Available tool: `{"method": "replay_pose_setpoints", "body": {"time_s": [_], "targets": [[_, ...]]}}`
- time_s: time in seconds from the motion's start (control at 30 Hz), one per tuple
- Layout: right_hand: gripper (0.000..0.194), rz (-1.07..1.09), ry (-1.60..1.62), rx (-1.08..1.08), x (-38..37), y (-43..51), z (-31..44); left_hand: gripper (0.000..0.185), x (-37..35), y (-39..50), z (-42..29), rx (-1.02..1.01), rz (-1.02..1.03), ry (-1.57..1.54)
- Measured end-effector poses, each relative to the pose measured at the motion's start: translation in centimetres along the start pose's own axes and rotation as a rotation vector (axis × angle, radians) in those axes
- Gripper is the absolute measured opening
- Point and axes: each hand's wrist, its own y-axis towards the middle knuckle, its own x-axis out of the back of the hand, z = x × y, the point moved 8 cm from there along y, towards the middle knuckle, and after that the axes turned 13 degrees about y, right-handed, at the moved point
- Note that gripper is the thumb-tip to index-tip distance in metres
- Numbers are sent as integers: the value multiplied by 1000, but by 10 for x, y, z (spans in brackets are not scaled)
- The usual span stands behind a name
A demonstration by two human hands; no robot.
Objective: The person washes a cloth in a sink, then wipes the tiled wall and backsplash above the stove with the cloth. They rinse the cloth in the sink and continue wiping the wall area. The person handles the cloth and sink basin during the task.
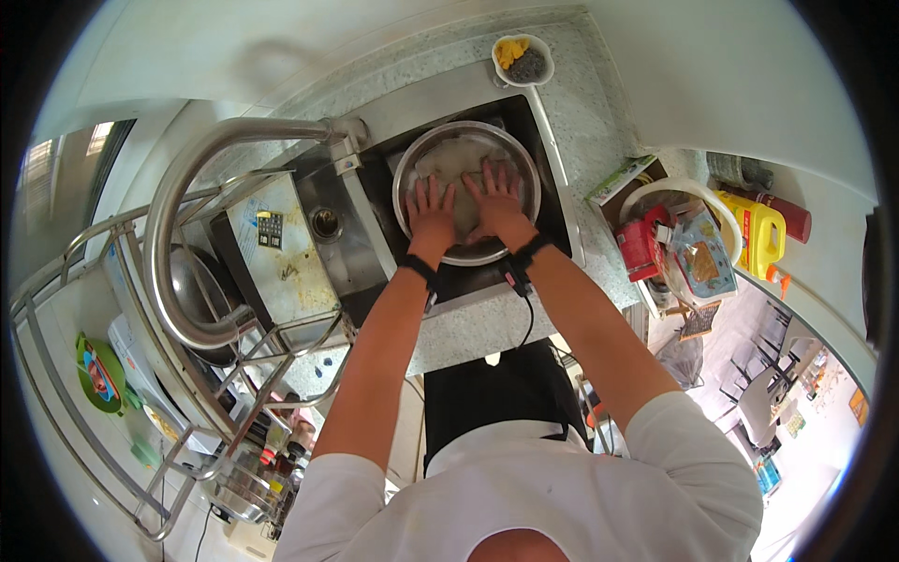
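Note:
A round stainless steel basin (402, 211) sits in the right bowl of a double sink (544, 137). Cloudy liquid and a pale mass (456, 165) fill its inside; what the mass is I cannot tell. My left hand (431, 218) lies palm down in the basin, fingers spread, on the left half of that pale mass. Beside it, my right hand (497, 204) presses flat with fingers apart on the right half. Neither hand grips anything visible. Both wrists wear black bands, and a cable hangs from the right one.
A curved metal faucet (239, 130) arches over the left bowl, beside a stained board (281, 246) and a metal rack (42, 337). A white dish (548, 74) holding a scouring pad stands behind the sink. At right are a white bucket (730, 204) of packages and a yellow jug (753, 232).

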Motion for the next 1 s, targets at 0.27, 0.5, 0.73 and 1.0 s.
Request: {"method": "replay_pose_setpoints", "body": {"time_s": [0.27, 0.5, 0.73, 1.0], "targets": [[85, -191, 287, -234, -35, 53, -45, 57, -81, 47, 47, 674, -57, -1778], [64, -258, 863, -180, -10, 17, 19, 70, -48, 33, -21, 679, 411, -2479], [53, -295, 289, -203, 16, 16, -26, 55, -32, 37, 50, 557, -227, -1287], [63, -17, 206, -258, -50, 57, -48, 71, -87, 36, 30, 654, 50, -1861]]}}
